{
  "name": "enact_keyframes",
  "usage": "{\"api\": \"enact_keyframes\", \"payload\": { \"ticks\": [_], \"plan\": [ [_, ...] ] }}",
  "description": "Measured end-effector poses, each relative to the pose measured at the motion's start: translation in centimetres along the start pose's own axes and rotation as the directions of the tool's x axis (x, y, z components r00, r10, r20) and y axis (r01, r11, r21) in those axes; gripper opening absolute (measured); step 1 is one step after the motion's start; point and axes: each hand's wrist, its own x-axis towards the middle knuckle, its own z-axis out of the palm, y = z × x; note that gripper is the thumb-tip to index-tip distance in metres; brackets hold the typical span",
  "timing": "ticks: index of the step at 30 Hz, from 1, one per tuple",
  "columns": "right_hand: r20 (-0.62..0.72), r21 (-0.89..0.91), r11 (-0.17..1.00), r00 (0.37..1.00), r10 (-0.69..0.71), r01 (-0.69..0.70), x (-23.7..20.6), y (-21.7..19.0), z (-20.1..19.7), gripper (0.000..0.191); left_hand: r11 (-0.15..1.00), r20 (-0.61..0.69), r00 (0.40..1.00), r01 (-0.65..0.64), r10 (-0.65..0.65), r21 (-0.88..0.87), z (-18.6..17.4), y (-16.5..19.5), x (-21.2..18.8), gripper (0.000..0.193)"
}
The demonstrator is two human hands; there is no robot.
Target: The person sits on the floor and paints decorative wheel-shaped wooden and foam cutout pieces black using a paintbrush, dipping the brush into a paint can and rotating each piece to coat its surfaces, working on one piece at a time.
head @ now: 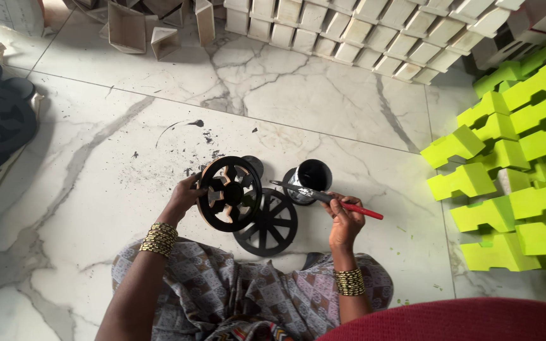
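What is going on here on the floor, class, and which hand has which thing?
A person sits on a marble floor. The left hand holds a round cut-out disc, painted black, upright on its edge. The right hand holds a red-handled brush over an open tin of black paint. Another black wheel-shaped piece lies flat below. Green blocks are stacked to the right.

There was only one view. The camera sat on the person's head and looked almost straight down at the marble floor (pixel 323 101). It was close, so the person's lap filled the bottom of the frame and the stacked blocks (pixel 374 31) lined the top.
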Motion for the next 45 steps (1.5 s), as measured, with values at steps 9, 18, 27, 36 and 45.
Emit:
{"api": "enact_keyframes", "payload": {
  "ticks": [9,18,27,36,45],
  "plan": [
    [-0.087,-0.076,0.997,0.996,-0.003,-0.004,-2.1,1.1,0.4,0.024,0.902,0.188,0.971,0.208,-0.145,-0.379,-0.5,-5.0,0.5,0.053],
    [0.215,-0.487,0.86,0.975,-0.053,0.154,-2.9,1.1,3.1,0.019,0.884,0.199,0.975,0.181,-0.103,-0.43,3.1,-6.4,4.0,0.037],
    [0.711,-0.568,0.507,0.697,-0.093,0.648,-1.1,1.8,7.2,0.019,0.992,-0.13,0.987,-0.081,0.093,0.096,2.2,-8.6,4.6,0.055],
    [0.789,-0.551,0.49,0.613,0.043,0.675,-2.6,-0.2,6.3,0.019,0.857,-0.266,0.963,0.111,0.031,0.503,0.7,-7.9,3.7,0.039],
    [0.581,-0.599,0.57,0.795,-0.174,0.562,-2.3,1.8,4.8,0.016,0.941,-0.254,0.966,0.031,0.058,0.336,0.6,-7.3,-0.2,0.044]
  ]
}}
